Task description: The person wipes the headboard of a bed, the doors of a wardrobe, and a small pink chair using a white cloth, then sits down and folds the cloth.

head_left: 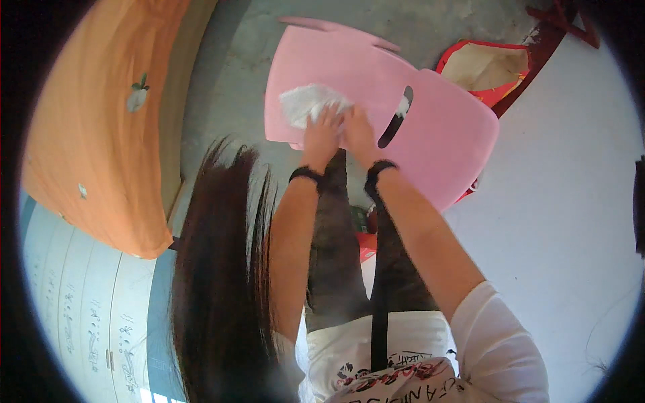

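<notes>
You have a pink chair (pixel 366 74) in front of you, with a white cloth (pixel 297 106) lying crumpled on its flat surface, left of the long slot (pixel 391 133). Your chair stands on a grey floor (pixel 238 74), where a red, pale-lined container (pixel 487 66), possibly a bag, sits open just beyond it.

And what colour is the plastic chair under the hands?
The chair is plain light pink, shown best in the head view.
</notes>
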### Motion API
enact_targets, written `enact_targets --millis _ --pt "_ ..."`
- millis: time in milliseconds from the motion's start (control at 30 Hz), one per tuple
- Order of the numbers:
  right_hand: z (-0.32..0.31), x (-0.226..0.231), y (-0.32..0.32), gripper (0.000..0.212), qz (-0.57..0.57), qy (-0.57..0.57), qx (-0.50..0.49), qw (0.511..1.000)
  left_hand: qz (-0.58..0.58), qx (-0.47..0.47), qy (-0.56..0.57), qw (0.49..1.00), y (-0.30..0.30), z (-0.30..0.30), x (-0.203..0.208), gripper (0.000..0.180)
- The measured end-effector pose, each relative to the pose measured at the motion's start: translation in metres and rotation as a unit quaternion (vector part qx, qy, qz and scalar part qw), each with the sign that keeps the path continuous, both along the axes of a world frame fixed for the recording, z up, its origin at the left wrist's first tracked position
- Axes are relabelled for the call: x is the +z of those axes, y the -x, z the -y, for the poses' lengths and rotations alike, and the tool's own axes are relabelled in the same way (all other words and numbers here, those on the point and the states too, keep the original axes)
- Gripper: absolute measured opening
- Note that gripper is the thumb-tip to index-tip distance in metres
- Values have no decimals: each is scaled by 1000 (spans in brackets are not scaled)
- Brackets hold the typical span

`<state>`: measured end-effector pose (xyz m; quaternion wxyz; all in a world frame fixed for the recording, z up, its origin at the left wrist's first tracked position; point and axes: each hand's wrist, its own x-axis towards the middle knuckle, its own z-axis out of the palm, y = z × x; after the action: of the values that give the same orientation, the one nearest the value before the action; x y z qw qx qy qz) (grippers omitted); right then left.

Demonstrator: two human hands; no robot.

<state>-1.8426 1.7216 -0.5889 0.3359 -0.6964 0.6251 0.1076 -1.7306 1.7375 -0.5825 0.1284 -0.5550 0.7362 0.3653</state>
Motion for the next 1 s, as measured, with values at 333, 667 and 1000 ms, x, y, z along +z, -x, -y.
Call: enact_targets --millis 333,667,1000 --pt "80 -24 55 16 -87 2 144 986 -41 82 21 996 61 57 -24 46" --pt "-44 -22 -7 15 53 -59 40 996 -10 -102 80 992 -72 -44 -18 48" --pt "36 2 -81 14 138 0 252 958 -81 149 32 985 -98 -43 -30 50"
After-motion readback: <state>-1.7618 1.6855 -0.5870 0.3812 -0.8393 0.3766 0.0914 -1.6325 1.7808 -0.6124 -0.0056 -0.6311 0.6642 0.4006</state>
